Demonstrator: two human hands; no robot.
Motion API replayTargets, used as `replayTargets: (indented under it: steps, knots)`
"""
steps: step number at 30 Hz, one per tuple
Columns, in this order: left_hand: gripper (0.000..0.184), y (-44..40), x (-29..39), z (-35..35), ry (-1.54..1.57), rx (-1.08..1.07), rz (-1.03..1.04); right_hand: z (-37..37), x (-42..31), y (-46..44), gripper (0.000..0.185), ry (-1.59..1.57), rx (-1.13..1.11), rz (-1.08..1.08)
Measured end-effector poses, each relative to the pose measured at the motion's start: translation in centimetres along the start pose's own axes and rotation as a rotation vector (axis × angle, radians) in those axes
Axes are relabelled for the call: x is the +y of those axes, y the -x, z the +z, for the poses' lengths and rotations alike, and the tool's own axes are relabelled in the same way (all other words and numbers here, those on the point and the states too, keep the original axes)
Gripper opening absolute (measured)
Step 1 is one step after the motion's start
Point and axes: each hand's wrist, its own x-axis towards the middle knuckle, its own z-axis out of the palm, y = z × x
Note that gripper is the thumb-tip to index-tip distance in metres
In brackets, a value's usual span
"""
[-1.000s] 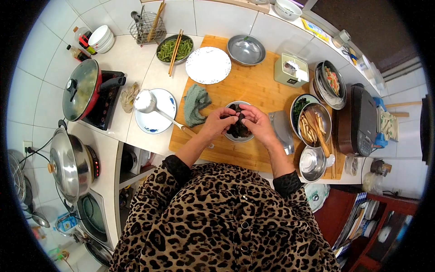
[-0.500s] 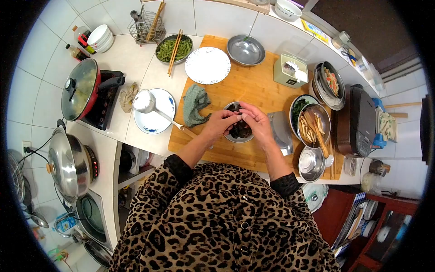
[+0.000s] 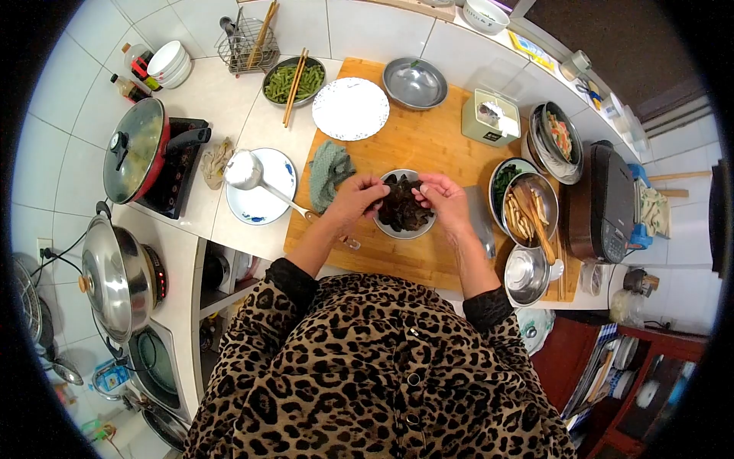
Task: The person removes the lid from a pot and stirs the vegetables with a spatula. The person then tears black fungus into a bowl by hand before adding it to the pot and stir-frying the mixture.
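A pale bowl [image 3: 402, 232] of dark, wrinkled pieces [image 3: 405, 208] sits on the wooden board [image 3: 451, 183]. At its left rim my left hand [image 3: 359, 199] is closed, with a dark bit at the fingertips. My right hand [image 3: 445, 200] pinches a dark piece over the bowl's right side. A green cloth [image 3: 329, 174] lies left of my left hand. To the right of my right hand is a cleaver's blade [image 3: 480, 218], partly hidden by that hand.
A ladle [image 3: 243, 170] rests on a blue-rimmed plate [image 3: 261, 210]. A white plate [image 3: 350, 109] and a metal bowl [image 3: 415, 83] stand at the back. Bowls of greens and sliced food [image 3: 522, 218] are on the right. A lidded red pan [image 3: 138, 153] and steel pot [image 3: 118, 275] are left.
My hands have moved apart, from together over the bowl to its left and right sides. More of the dark pieces shows between them.
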Motion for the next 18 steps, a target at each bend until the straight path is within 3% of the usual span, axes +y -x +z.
replayTargets:
  steps: [2, 4, 11, 15, 17, 18]
  knots:
    - [0.015, 0.0, 0.5, -0.6, 0.063, 0.026, -0.013, -0.8, 1.0, -0.5, 0.021, 0.171, -0.039, -0.011]
    - [0.015, -0.2, 0.7, -0.6, 0.111, 0.037, -0.005, -0.9, 1.6, -0.3, 0.019, 0.618, -0.052, -0.414]
    - [0.009, 0.1, 0.9, -0.8, 0.416, 0.039, 0.039, 2.2, 1.4, 1.9, 0.024, 1.142, -0.249, -0.493]
    - [0.007, 0.6, 1.2, -0.7, 0.42, 0.047, 0.029, 3.0, 0.6, 2.1, 0.025, 1.066, -0.184, -0.481]
    - [0.007, 0.6, 1.1, -0.7, 0.412, 0.034, 0.049, 2.8, 0.2, 2.0, 0.028, 0.777, -0.183, -0.556]
    - [0.006, 0.6, 1.0, -0.7, 0.402, 0.017, 0.067, 2.8, -0.1, 2.1, 0.028, 0.778, -0.181, -0.555]
